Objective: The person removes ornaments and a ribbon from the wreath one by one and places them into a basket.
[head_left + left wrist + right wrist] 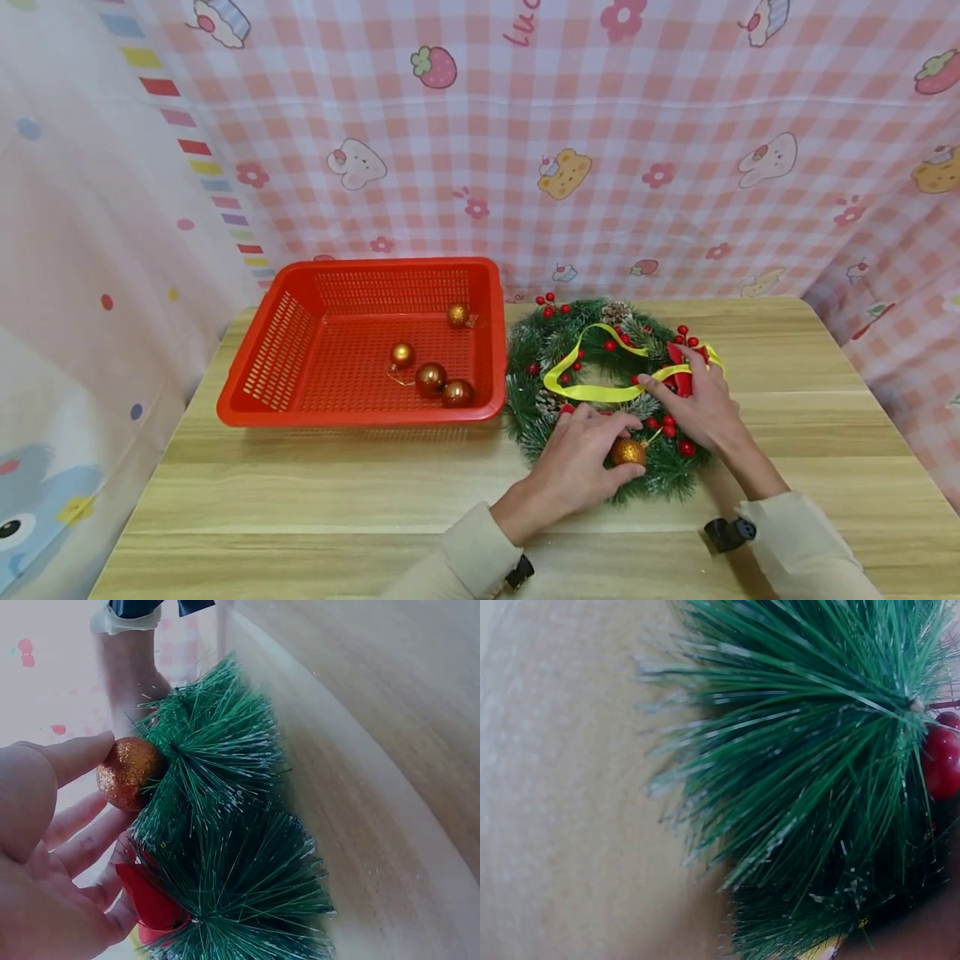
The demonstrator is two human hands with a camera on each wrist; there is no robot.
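Observation:
A green wreath [525,417] lies on the table, trimmed with red berries, pine cones and red bows. On its near side my left hand [581,458] pinches a glittery gold bauble [628,452], the thumb on one side and fingers around the other. The left wrist view shows that bauble [129,774] against the needles, above a red bow [150,900]. My right hand [705,408] rests over the wreath's right side, thumb and fingers spread around a red bow [681,371] and a yellow ribbon [600,392]. Needles [802,750] fill the right wrist view; its fingers are hidden there.
Left of the wreath stands a red plastic basket [360,419], its right rim close against the needles. Several gold and brown baubles [431,378] lie inside it. The wooden table [315,500] backs onto a pink checked cloth [480,150].

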